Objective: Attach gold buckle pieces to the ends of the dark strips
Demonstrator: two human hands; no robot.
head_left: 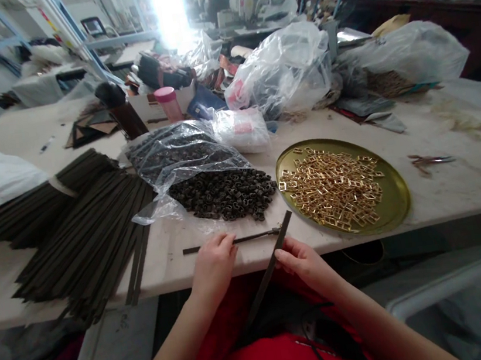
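My left hand (216, 261) is closed on a thin dark strap (252, 237) that lies roughly level over the table's front edge, with a small loop and buckle at its right end. Another dark strip (265, 280) slants from my lap up past that end, pinched in my right hand (297, 258). Beyond my hands lies a heap of small black loops (229, 196), partly under clear plastic. A round gold tray (397, 197) to the right holds many gold rectangular buckles (334, 185). Many dark strips (75, 243) are piled on the left.
Pliers (430, 159) lie at the right on the white table (459, 192). Behind are a dark bottle (121, 110), a pink-lidded jar (168, 104), plastic bags (283, 68) and leather scraps. A white bin (467, 286) is at lower right.
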